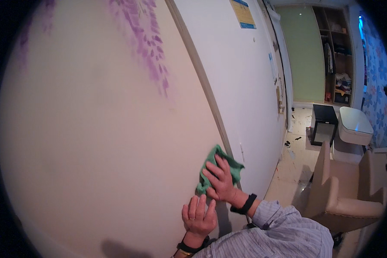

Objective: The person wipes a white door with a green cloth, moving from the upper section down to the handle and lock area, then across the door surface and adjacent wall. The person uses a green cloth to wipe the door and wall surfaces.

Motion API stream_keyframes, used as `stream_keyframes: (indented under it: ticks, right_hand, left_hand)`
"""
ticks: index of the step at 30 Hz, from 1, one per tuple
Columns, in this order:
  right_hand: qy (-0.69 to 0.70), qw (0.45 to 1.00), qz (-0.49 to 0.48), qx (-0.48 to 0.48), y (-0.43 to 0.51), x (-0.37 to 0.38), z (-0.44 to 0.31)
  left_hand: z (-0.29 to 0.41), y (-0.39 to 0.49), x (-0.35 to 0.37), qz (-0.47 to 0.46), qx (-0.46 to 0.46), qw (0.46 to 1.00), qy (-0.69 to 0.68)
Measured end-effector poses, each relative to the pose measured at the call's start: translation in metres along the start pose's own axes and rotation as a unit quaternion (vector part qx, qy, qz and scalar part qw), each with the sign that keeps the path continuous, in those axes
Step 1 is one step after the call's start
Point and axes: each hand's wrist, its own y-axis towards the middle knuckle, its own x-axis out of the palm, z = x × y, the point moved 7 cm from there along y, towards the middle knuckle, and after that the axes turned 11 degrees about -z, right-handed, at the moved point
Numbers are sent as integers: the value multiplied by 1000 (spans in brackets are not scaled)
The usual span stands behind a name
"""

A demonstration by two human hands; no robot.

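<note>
My right hand (222, 181) presses a green cloth (235, 169) against a cream wall (116, 154). Its fingers are spread over the cloth, which lies close to the wooden door frame (209, 93). Bunched folds of the cloth show below the fingers, and one corner sticks out towards the white door (232, 74). Just below, my left hand (200, 214) rests on the wall with nothing in it, its fingers a little apart. It wears a ring. Both wrists have black bands.
Purple painted flowers (142, 35) hang down the upper wall. On the right stand a beige armchair (348, 200), a black cabinet (324, 122) and a white glass-topped table (356, 125). Behind them are open shelves (342, 51) and a flowered curtain (377, 87). Small dark items lie on the tiled floor (287, 180).
</note>
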Motion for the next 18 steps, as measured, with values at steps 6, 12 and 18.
stream_keyframes:
  ticks: [6, 12, 18]
  right_hand:
    - [0, 1000, -3, -8, 76, -27, 15]
    - [33, 998, -44, -10, 33, 6, -26]
    - [18, 997, -53, -59, -9, 20, -48]
  left_hand:
    - [-5, 0, -10, 12, -4, 1000, -13]
    - [-13, -5, -28, 51, -10, 998, -17]
    - [-15, -5, -27, 46, -28, 998, 18]
